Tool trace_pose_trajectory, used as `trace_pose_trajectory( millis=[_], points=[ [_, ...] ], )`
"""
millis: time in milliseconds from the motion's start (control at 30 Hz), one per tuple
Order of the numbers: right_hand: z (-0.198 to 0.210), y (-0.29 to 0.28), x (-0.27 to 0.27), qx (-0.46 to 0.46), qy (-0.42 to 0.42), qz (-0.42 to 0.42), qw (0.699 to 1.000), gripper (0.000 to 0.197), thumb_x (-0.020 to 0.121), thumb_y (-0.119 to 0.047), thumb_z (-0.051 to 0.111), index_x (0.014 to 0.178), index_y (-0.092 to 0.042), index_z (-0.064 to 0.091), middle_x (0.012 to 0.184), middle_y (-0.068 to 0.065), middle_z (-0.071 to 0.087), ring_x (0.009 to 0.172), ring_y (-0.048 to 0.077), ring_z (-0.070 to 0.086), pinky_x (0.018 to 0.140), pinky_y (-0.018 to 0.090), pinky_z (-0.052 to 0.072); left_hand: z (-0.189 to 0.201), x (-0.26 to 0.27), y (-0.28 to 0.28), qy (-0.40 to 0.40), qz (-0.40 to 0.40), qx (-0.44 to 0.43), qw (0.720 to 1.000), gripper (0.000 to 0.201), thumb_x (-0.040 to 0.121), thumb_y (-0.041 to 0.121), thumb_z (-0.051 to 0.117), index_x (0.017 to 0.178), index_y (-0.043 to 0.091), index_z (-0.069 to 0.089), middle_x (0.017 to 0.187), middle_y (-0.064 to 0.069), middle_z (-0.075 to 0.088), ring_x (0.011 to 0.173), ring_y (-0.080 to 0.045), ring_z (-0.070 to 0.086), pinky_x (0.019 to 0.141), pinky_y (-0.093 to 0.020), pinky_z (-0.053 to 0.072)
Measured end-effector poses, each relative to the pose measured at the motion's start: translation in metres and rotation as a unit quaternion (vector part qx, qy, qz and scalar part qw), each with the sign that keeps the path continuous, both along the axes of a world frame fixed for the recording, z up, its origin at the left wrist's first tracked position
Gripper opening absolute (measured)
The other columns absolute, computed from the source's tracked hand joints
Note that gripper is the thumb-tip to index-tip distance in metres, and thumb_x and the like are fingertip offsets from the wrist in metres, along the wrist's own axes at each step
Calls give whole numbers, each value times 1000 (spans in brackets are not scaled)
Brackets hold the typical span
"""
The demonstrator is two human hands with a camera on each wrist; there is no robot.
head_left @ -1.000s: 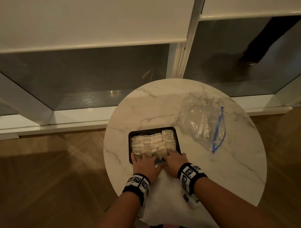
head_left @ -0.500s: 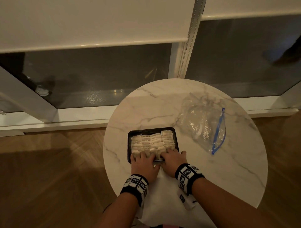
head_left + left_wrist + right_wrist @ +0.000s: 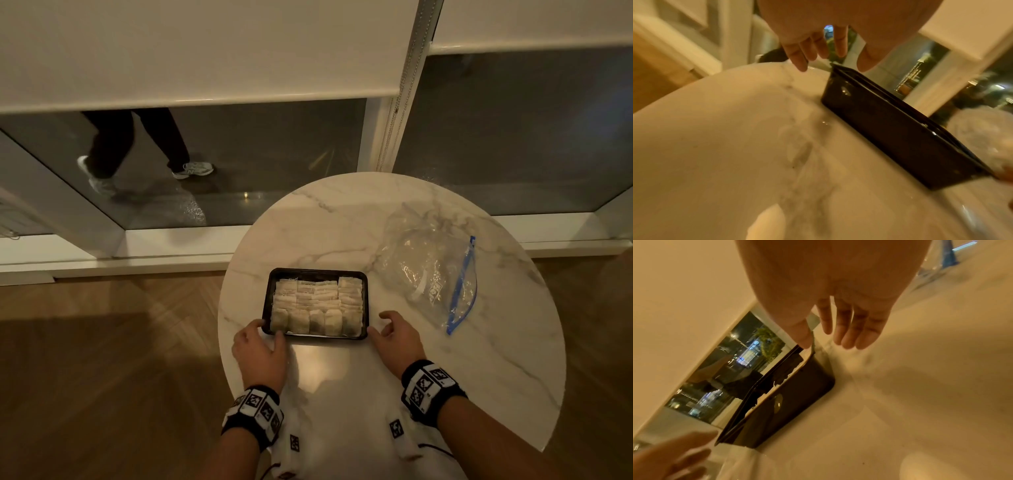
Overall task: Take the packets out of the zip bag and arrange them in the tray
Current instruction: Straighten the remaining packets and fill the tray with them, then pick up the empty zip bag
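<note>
A black tray (image 3: pixel 317 271) sits on the round marble table (image 3: pixel 342 219), filled with rows of pale packets (image 3: pixel 317 305). My left hand (image 3: pixel 265 330) hovers at the tray's near left corner with relaxed fingers and holds nothing. My right hand (image 3: pixel 380 323) is just off the near right corner, also loose and empty. In the left wrist view the left hand (image 3: pixel 835 55) hangs straight-fingered over the tray (image 3: pixel 900 129) corner. The right wrist view shows the right hand (image 3: pixel 830 340) above the tray (image 3: pixel 797 402). The clear zip bag (image 3: pixel 428 270) with a blue seal lies crumpled to the right.
The table is small, and its edge runs close on every side over a wood floor (image 3: pixel 120 342). Behind it is a low window with white blinds (image 3: pixel 205 51). A person's legs (image 3: pixel 137 144) show beyond the glass at the upper left.
Both hands left the near row of packets and drew apart to the tray's near corners. A person's legs appeared behind the glass on the left.
</note>
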State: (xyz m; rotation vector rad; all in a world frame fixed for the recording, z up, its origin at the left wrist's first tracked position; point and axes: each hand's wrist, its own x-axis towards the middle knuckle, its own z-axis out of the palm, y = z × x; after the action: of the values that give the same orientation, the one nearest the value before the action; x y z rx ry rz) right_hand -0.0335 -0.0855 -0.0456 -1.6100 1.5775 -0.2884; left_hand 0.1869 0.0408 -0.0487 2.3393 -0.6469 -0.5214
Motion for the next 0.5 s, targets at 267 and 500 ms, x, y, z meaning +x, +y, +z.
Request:
trace_pose_trajectory(
  millis=[267,500],
  points=[
    [-9,-6,16,108,-85,-67,988,18,93,-17,60,110,-12,65,80,8,73,64,16,67,51,15,47,-8,19,-10,167,139,-11,976,21,92,26,65,105,9,65,94,-10,69,94,-28,62,87,-34,48],
    [-3,-21,40,104,-83,-85,987,15,93,-9,58,105,-9,67,79,9,71,61,16,66,50,17,51,-4,33,-17,177,143,-5,974,18,90,26,67,98,10,65,90,-9,69,92,-29,63,87,-35,49]
  ],
)
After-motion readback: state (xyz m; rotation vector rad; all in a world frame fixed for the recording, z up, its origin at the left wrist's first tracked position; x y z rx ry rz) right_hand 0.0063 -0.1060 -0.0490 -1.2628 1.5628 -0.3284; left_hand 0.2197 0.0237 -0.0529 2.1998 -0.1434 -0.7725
